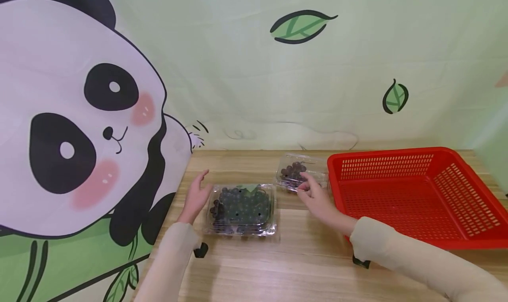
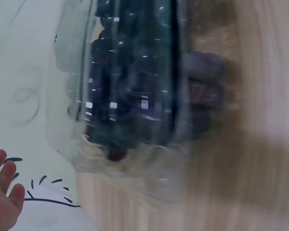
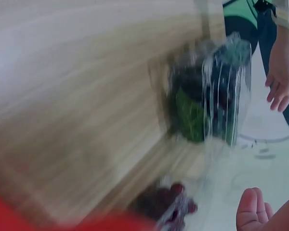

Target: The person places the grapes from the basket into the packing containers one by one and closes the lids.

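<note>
A clear plastic box of dark grapes, with a green leaf near its back edge, sits on the table. My left hand is just left of this box, thumb apart from the fingers and nothing in its grasp. Behind and to the right stands a smaller clear container with a bunch of dark red grapes. My right hand hovers at its front right, loosely bent fingertips overlapping it in the head view. The right wrist view shows my right hand with its fingers free of any object.
A large red plastic basket with slotted walls stands to the right, partly behind my right forearm. The wooden table ends at a wall cloth printed with a panda and leaves. Small black pieces show beside both sleeves.
</note>
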A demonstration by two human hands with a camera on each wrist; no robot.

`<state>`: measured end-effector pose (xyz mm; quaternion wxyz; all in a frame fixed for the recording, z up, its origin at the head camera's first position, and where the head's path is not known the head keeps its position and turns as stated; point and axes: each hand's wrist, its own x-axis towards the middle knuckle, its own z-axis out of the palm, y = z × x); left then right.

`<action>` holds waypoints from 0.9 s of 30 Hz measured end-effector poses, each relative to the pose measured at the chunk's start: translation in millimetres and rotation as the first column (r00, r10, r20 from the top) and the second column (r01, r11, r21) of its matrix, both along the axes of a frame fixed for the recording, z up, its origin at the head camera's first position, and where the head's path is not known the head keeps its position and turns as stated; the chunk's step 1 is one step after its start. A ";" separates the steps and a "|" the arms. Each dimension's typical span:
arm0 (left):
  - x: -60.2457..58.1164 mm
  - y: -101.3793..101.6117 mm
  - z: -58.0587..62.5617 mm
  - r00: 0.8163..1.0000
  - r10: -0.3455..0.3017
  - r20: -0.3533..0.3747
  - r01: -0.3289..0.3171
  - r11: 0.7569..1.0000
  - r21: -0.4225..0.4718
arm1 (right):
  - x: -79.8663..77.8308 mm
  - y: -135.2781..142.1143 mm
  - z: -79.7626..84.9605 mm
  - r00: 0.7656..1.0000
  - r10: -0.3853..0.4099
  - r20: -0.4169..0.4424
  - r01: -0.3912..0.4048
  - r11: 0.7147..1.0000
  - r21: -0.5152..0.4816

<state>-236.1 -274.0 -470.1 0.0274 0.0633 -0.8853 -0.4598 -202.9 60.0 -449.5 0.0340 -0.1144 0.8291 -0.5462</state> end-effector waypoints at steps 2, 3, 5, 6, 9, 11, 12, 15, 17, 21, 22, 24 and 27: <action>-4.9 2.6 3.5 0.999 -0.013 -0.038 0.012 1.000 -0.026 | -4.2 9.0 3.4 0.999 -0.023 -0.027 0.024 0.999 0.028; -7.2 4.2 5.1 0.999 -0.019 -0.049 0.017 0.999 -0.035 | -6.1 13.6 5.2 0.999 -0.037 -0.039 0.038 0.998 0.041; -11.8 7.9 7.9 0.997 -0.031 -0.065 0.027 0.997 -0.066 | -10.9 22.5 7.0 0.996 -0.057 -0.062 0.060 0.997 0.052; -14.5 9.8 8.9 0.996 -0.043 -0.076 0.036 0.996 -0.085 | -13.2 26.9 7.9 0.995 -0.068 -0.075 0.072 0.996 0.058; -21.9 16.7 10.9 0.992 -0.076 -0.101 0.059 0.985 -0.161 | -19.9 39.9 10.4 0.989 -0.091 -0.114 0.099 0.993 0.065; -26.8 20.8 11.1 0.988 -0.097 -0.120 0.068 0.971 -0.228 | -23.7 48.4 12.1 0.982 -0.111 -0.151 0.124 0.989 0.084; -29.0 22.6 11.1 0.987 -0.105 -0.121 0.070 0.962 -0.263 | -25.5 52.4 13.1 0.978 -0.119 -0.170 0.136 0.986 0.092; -35.1 27.0 11.3 0.984 -0.133 -0.114 0.085 0.931 -0.355 | -30.4 64.1 15.3 0.961 -0.138 -0.238 0.173 0.976 0.132; -38.6 29.5 12.5 0.982 -0.153 -0.110 0.097 0.911 -0.401 | -33.7 72.1 15.7 0.946 -0.143 -0.290 0.197 0.966 0.167; -45.2 33.5 15.8 0.973 -0.203 -0.113 0.124 0.865 -0.486 | -40.5 89.6 15.2 0.917 -0.143 -0.373 0.248 0.936 0.250; -46.7 34.3 16.7 0.971 -0.210 -0.113 0.126 0.854 -0.505 | -42.6 94.5 14.8 0.910 -0.144 -0.388 0.262 0.927 0.270; -49.7 35.6 17.9 0.969 -0.223 -0.104 0.132 0.828 -0.545 | -46.7 105.0 14.5 0.900 -0.150 -0.409 0.289 0.908 0.305; -53.0 37.4 19.8 0.971 -0.223 -0.084 0.131 0.796 -0.590 | -52.9 121.9 14.2 0.886 -0.158 -0.435 0.331 0.874 0.356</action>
